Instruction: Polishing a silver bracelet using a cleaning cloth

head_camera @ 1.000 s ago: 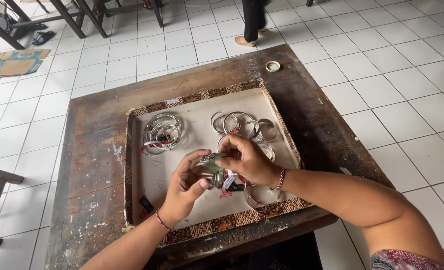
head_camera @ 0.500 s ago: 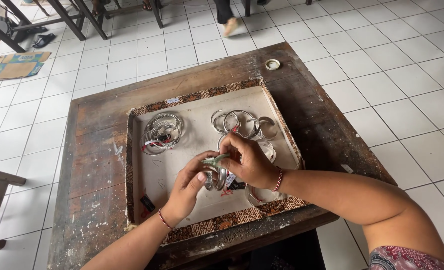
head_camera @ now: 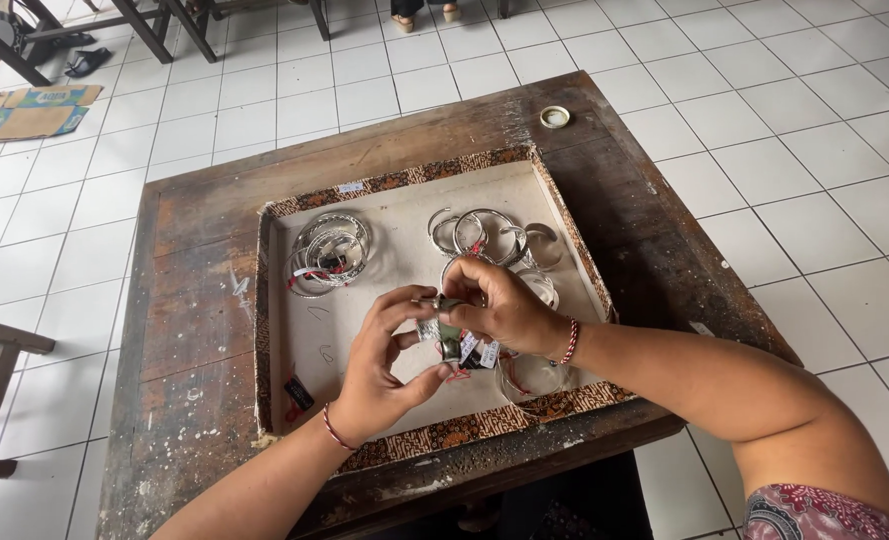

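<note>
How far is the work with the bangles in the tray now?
One tied bundle of silver bangles lies at the tray's left, apparently done. The left hand and right hand hold a tagged bunch between them. Loose bangles lie at the upper right, apparently left.

Both forearms angled inward, left hand [head_camera: 385, 365] and right hand [head_camera: 500, 310] fingertip to fingertip, fingers curled.

silver bangles [head_camera: 330, 250], brown batik-edged tray [head_camera: 405, 180], white tiles [head_camera: 815, 150]
</note>
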